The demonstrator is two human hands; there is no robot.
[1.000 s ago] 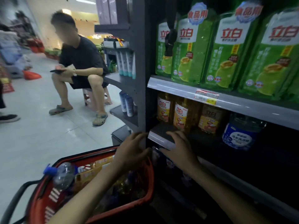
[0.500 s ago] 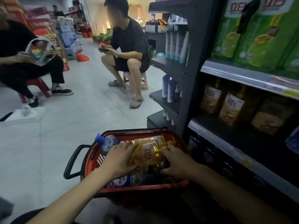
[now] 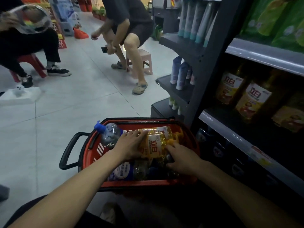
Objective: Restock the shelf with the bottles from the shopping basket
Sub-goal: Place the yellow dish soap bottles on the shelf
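A person restocking a shop aisle is reaching into a red shopping basket (image 3: 139, 183) standing on the floor just beside the dark shelf (image 3: 230, 127), both bare hands closing on a yellow bottle (image 3: 156, 142) that is lying on its side on top of the load. The left hand (image 3: 130, 143) is curling its fingers over the bottle's upper flank, while the right hand (image 3: 182, 159) is gripping its near end, though how far the thumb is wrapping underneath appears hidden in the dim light. The bottle is not yet clearing the basket's rim. Beside it in the basket, a clear bottle with a blue cap (image 3: 110, 134) is leaning against the far corner, and a blue-labelled bottle (image 3: 123, 171) is lying lower down under the left wrist, so at least three bottles are waiting to be moved. On the shelf, matching yellow bottles (image 3: 253, 99) are already standing upright in a row, suggesting the job is partly done, with dark space beside them on the board seemingly taking more. Green packs (image 3: 279, 18) are filling the tier above. Across the tiled floor, one person is sitting on a red stool (image 3: 32, 63) and another is bending over a pink stool (image 3: 141, 63), well apart from the work
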